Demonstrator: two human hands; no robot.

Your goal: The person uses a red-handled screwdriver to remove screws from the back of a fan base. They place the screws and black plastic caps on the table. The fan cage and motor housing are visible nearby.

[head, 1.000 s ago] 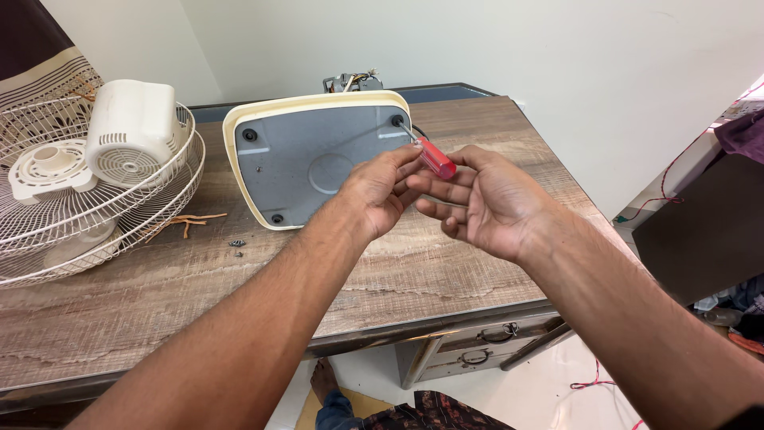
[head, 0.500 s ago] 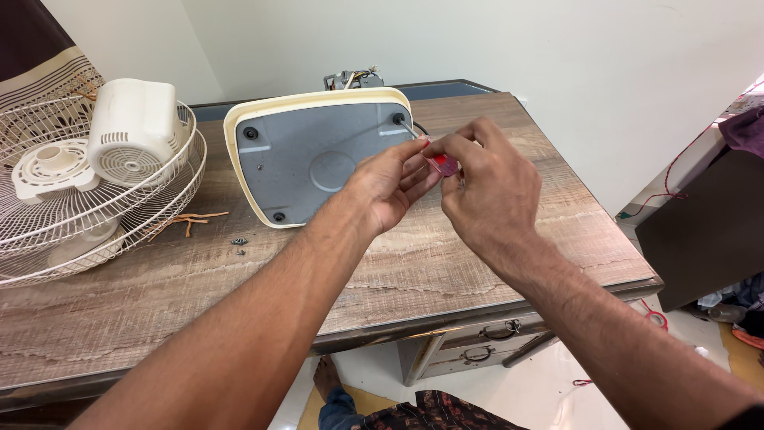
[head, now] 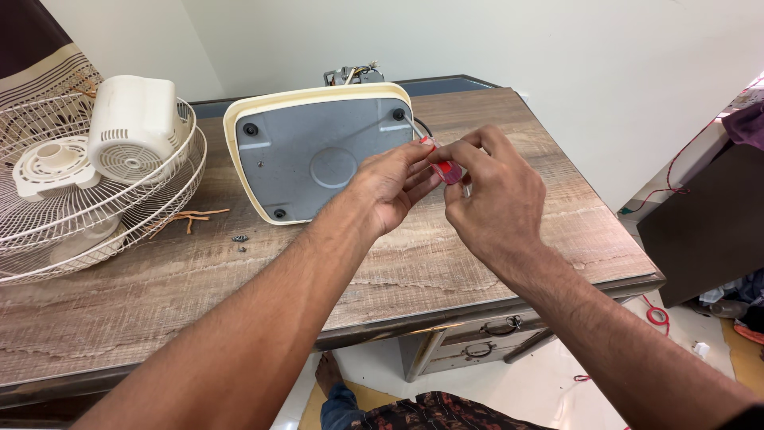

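while both hands (head: 446,187) pinch it, the screwdriver (head: 442,165) meets the fan base (head: 318,159).

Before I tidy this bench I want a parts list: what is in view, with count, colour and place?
Fan base: one, grey underside with cream rim, tipped up at table's back.
Screwdriver: one, red handle, tip toward the base's upper right corner.
Fan grilles: apparently two, white, stacked at far left.
Motor cover: one, white, in the grilles.
Screws: a few, dark, beside the grilles.
Table: one, wood-grain, with drawers below.
Wires: red, on floor at right.
Hands: left and right, both on the screwdriver.
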